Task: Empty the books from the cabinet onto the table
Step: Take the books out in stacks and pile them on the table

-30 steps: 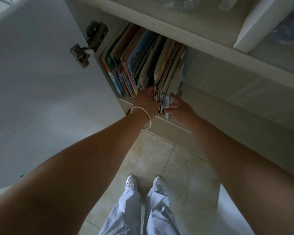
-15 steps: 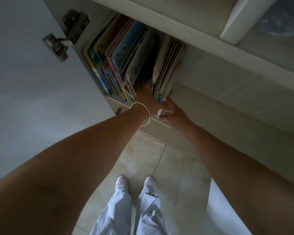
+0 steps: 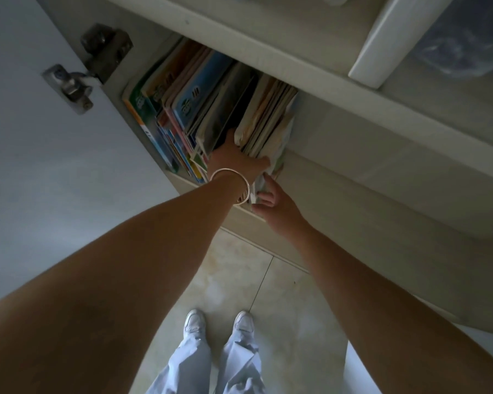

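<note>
Both hands (image 3: 238,163) (image 3: 271,199) grip right book bundle (image 3: 268,120) in cabinet (image 3: 353,166) w/ open door (image 3: 40,166), tiled floor (image 3: 239,280) below.

head-worn view, downward, near cabinet (image 3: 353,155)

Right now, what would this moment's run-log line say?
stage: grasping books | left hand: wedged between books, gripping right bundle | right hand: holding bundle's lower edge | books: all in cabinet

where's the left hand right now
In the head view, the left hand is at centre, reaching into the cabinet between the colourful books and the pale bundle of books.
</note>
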